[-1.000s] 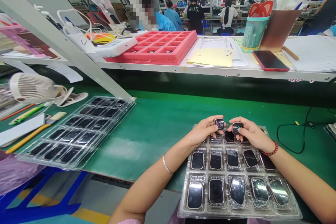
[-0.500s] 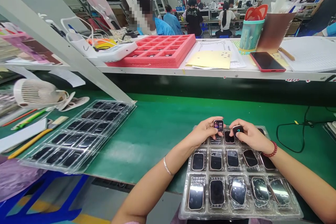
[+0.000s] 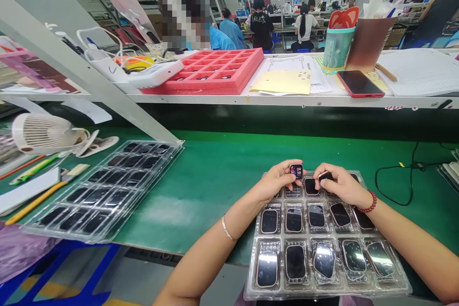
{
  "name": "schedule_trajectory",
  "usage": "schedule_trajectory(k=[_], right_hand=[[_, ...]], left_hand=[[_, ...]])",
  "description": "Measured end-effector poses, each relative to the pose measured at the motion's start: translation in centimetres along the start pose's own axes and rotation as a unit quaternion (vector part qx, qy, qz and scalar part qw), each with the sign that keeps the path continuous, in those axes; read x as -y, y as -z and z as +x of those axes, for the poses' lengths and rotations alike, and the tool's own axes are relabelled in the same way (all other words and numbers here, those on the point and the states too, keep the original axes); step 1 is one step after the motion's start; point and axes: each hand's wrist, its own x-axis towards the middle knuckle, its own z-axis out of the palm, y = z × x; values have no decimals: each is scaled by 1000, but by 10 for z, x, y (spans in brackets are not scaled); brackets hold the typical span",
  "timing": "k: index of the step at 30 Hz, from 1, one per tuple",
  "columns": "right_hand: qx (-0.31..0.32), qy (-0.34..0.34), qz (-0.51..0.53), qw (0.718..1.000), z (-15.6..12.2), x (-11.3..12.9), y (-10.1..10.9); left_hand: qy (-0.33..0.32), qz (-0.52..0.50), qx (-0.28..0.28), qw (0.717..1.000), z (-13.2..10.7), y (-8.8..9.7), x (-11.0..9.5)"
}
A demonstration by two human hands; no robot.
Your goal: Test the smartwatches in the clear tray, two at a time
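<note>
A clear plastic tray (image 3: 393,281) of several smartwatch bodies lies at the near edge of the green bench. My left hand (image 3: 278,181) is closed round a watch body with a lit screen (image 3: 296,170), held just above the tray's far row. Beside it, my right hand (image 3: 339,184) is closed on a second watch body (image 3: 324,176), whose screen is now mostly covered by my fingers. Both hands hover over the far row of pockets.
A second clear tray (image 3: 103,191) of dark watch bodies lies to the left. A small white fan (image 3: 46,131), pencils and a brush sit at far left. The raised shelf holds a red foam tray (image 3: 215,69), papers, a red phone (image 3: 358,83). A black cable (image 3: 405,177) runs right. Other people work behind.
My right hand has turned its watch body down, so the lit screen seen earlier is now hidden. The left hand's watch stays lit and held in place.
</note>
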Motion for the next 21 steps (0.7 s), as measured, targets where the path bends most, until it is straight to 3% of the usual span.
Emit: schedule_trajectory(k=[21], right_hand=[[-4, -57, 151, 987, 2, -12, 6]], left_hand=[[8, -1, -2, 1000, -2, -1, -3]])
